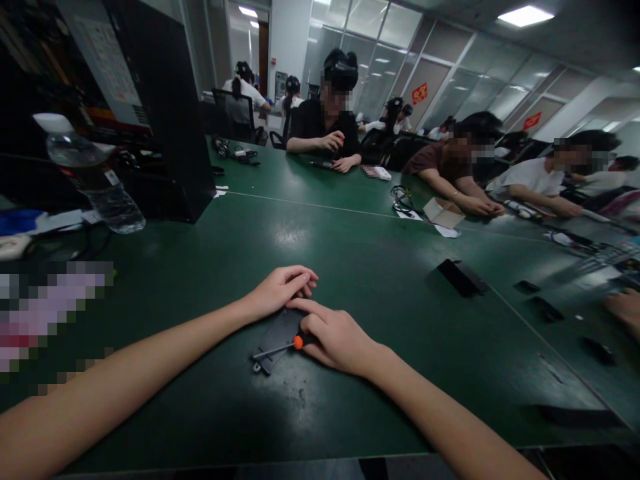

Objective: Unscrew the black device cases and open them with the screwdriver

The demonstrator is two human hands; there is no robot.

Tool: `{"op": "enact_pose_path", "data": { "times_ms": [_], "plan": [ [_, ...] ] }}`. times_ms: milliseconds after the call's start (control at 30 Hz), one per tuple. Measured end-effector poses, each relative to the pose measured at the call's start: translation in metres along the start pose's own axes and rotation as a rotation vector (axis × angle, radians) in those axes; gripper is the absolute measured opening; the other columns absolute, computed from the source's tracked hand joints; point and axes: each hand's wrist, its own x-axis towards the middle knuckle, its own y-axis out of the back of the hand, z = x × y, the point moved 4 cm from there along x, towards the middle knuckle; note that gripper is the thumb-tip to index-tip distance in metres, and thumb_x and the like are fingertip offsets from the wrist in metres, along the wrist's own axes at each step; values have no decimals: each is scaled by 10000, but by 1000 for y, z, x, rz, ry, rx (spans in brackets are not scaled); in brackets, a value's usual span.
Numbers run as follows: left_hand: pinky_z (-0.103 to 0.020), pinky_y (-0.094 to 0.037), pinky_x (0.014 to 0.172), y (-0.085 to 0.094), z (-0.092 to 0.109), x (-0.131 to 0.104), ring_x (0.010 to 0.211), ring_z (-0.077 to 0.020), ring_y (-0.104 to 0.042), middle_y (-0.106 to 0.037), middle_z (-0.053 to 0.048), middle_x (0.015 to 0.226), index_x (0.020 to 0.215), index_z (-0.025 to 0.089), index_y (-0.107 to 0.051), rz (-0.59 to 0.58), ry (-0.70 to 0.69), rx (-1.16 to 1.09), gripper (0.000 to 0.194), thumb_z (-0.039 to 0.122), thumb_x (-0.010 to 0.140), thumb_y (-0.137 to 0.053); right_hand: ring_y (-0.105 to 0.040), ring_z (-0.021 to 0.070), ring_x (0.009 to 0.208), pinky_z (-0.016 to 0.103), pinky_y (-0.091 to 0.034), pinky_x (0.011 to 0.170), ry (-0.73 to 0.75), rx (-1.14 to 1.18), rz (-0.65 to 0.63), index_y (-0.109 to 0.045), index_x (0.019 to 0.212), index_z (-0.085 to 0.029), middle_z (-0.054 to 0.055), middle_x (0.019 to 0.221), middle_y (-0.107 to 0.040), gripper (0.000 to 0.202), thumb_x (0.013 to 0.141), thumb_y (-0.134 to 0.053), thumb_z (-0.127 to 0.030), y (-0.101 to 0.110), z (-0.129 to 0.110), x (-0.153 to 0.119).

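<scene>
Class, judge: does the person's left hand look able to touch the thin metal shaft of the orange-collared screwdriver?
Probably yes: the left hand is close, and the screwdriver's shaft lies uncovered; the right hand grips only the other end.

Pretty dim overall, tbh. Brightest thing is the ceiling light (526, 16), blown out to white, plus a hazy glare spot mid-counter (360, 280) and a scuffed-looking shine nearer the front. The tower (187, 113) is basically a black blob, and there's a dark soft shadow by the near edge. Wide-angle stretch tilts the room, the right side's smeary, and chunky pixel blocks cover the left edge.
</scene>
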Motion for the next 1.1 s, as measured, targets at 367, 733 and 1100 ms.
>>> {"op": "enact_pose_path", "data": {
  "times_ms": [367,733,1100],
  "plan": [
    [-369,-511,960,8,3,-1,1045,-237,-689,-743,-137,1128,1131,134,-735,-191,111,-289,382,430,894,-689,-648,195,942,316,-510,735,-301,46,71,-433,899,-230,112,1260,-570,215,915,-643,-269,24,29,-11],
    [-447,-427,1122,10,15,-6,1287,-307,-606,-682,-132,1348,1279,173,-701,-284,-29,-129,450,423,905,-682,-629,188,885,324,-494,804,-477,421,353,-614,857,-206,40,950,-662,295,767,-811,-405,47,68,-26],
    [-362,-507,945,-8,23,-13,1100,-262,-683,-731,-78,1234,1253,199,-703,-137,-43,350,461,367,828,-760,-655,148,714,279,-557,621,-646,651,960,-620,1035,-228,29,886,-718,372,794,-781,-463,88,84,-48]
  ]
}}
